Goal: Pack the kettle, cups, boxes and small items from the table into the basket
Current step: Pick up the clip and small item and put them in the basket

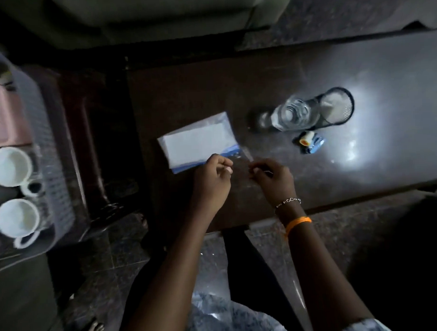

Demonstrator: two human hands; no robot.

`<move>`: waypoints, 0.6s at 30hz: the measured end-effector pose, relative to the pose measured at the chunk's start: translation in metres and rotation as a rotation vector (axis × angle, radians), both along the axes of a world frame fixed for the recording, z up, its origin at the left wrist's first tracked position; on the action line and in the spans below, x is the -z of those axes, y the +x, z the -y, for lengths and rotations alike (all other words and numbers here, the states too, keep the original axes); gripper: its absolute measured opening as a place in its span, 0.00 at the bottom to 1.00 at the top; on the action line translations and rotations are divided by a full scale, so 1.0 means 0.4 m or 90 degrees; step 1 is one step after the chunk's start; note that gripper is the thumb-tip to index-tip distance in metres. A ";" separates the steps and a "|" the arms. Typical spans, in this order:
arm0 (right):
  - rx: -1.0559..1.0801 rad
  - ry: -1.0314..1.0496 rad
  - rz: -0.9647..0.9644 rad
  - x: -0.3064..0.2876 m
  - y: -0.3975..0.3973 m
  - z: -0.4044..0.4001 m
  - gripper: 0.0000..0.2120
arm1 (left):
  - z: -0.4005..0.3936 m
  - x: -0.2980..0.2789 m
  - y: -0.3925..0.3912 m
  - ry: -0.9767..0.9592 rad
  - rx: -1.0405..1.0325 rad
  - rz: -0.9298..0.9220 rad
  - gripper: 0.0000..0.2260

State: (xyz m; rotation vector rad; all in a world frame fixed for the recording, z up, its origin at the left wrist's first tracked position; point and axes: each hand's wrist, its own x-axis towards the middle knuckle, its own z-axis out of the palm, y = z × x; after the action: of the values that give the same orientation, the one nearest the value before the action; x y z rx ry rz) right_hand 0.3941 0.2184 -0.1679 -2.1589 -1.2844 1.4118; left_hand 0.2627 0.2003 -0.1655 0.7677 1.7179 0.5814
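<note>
A white tissue pack (197,143) with a blue edge lies on the dark table (357,69). My left hand (213,178) is closed at the pack's near corner, fingers pinched on its edge. My right hand (272,178) is just to the right, pinching a thin clear strip (248,155) that I cannot identify further. At the far left a grey basket (51,146) holds two white cups (10,166) (17,218) and a pink box (2,116).
A clear water bottle (288,114) lies on its side next to a black mesh holder (339,106). A small blue and white packet (309,141) rests in front of them. A sofa stands behind the table. My bare foot (94,330) is on the floor.
</note>
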 end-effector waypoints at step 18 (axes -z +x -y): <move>-0.148 0.040 0.175 0.193 0.407 -0.155 0.25 | -0.215 0.172 0.458 0.059 0.421 -0.118 0.29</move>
State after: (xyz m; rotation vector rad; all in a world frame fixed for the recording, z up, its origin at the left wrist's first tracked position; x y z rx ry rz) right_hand 0.5569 0.2805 -0.2450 -2.2798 -1.7025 1.1611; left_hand 0.4461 0.2863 -0.2344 1.4106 1.4813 0.1336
